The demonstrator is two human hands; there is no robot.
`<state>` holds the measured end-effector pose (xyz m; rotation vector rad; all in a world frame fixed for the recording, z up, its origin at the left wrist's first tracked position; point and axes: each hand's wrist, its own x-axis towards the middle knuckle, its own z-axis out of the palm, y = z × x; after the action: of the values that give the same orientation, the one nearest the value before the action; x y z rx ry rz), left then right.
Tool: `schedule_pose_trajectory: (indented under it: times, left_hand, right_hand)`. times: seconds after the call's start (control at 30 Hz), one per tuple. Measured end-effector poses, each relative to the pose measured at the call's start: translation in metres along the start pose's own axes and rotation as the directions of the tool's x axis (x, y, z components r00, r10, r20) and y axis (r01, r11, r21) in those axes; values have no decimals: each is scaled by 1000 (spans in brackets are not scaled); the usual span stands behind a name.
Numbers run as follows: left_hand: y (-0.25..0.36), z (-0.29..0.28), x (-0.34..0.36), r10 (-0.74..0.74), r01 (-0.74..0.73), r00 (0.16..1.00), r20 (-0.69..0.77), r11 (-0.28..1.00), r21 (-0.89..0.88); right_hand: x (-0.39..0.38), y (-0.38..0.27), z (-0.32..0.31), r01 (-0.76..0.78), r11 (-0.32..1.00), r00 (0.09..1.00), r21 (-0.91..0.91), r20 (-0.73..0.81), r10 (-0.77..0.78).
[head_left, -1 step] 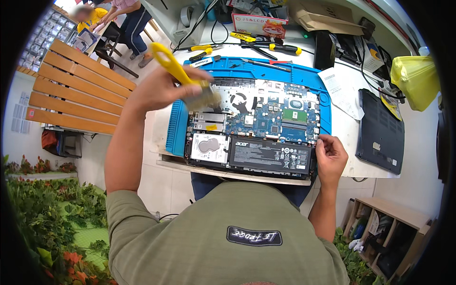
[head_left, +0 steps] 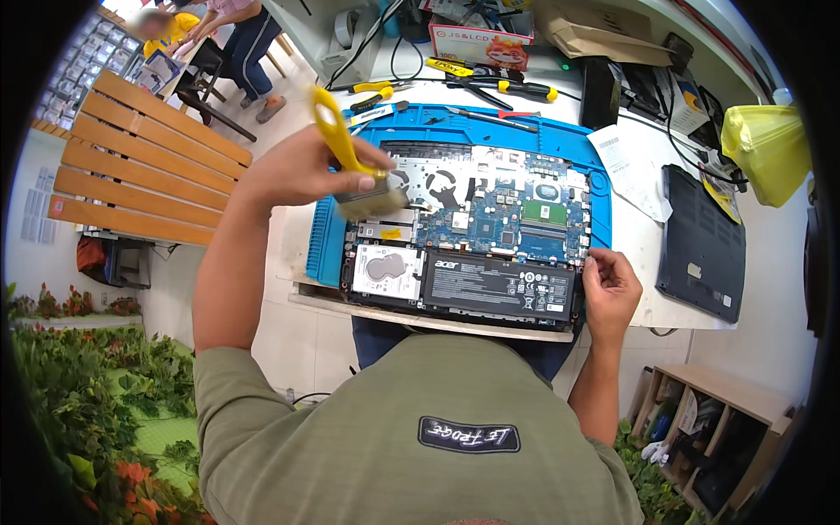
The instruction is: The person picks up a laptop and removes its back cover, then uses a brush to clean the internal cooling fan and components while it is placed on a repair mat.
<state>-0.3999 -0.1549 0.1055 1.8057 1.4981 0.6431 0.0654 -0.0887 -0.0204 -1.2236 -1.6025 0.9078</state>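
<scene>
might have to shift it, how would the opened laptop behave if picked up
The opened laptop is likely fragile, with its blue circuit board exposed. The battery along its near side may make that side heavier. Lying flat and wide, it probably won't roll.

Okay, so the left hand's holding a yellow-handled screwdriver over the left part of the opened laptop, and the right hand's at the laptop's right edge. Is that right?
Not quite: the head view shows the left hand holding a yellow-handled brush, not a screwdriver, over the left part of the opened laptop. The right hand is at the laptop's right edge.
</scene>
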Motion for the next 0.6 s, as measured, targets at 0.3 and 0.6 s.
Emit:
schedule_pose_trajectory:
  times: [0.3,0.6]
  left_hand:
    - [19,-9,-29,-66,94,980,188,985,-142]
    - [18,10,-47,5,-19,989,-147,996,-90]
  right_hand:
    - [-2,4,-3,-31,999,999,8,7,31]
    - [0,-1,0,-37,998,999,59,21,35]
